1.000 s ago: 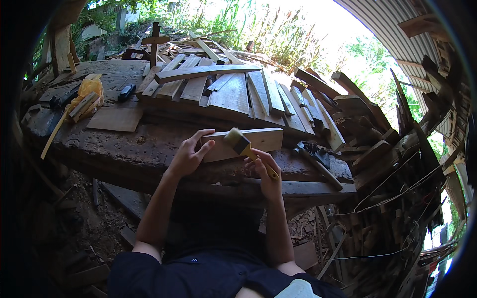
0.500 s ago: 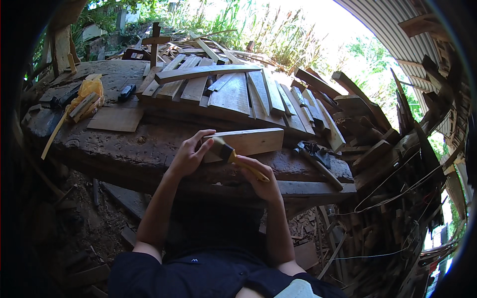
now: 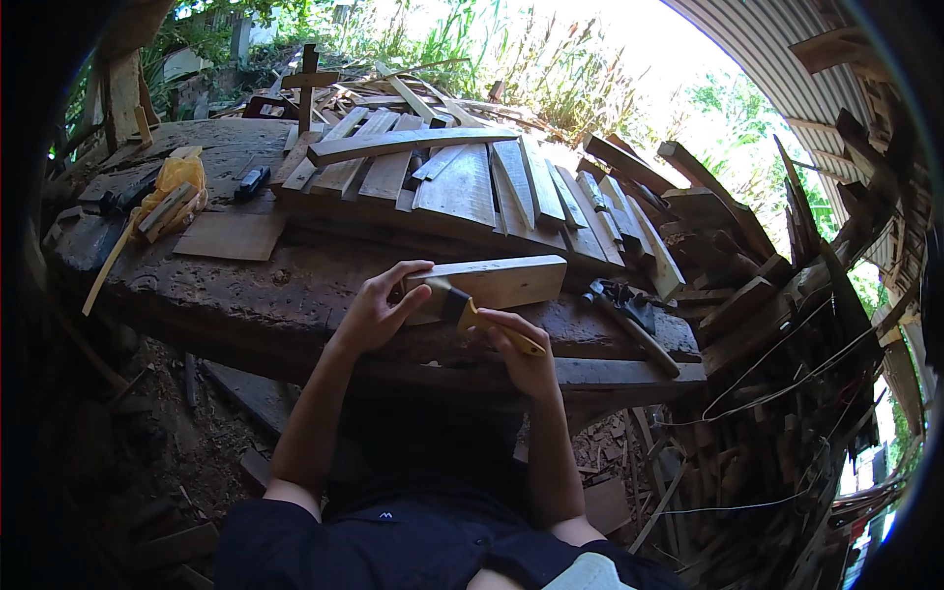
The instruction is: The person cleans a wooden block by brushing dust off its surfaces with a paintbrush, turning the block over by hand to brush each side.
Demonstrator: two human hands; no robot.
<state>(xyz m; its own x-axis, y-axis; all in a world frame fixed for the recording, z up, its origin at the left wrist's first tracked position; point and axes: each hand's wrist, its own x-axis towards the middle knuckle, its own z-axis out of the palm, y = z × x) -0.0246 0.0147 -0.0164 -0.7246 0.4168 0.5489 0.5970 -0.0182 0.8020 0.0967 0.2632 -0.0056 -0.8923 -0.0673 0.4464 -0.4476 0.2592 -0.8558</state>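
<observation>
Brushing of the block (image 3: 492, 282) on the table (image 3: 246, 295) seems in hand: left hand (image 3: 376, 313) fingers grasp its near end, right hand (image 3: 521, 349) clenches the brush (image 3: 472, 313) there, and the next stroke needs steady holding.

A pale wooden block (image 3: 492, 283), rectangular and smooth-faced, lies on its long side on the dark, weathered bench (image 3: 246, 295) near its front edge, its length running left to right. A paintbrush (image 3: 472, 311) with a yellow wooden handle, dark metal ferrule and light bristles lies slanted across the block's front face, bristles pressed against the left end, handle pointing down and to the right.
</observation>
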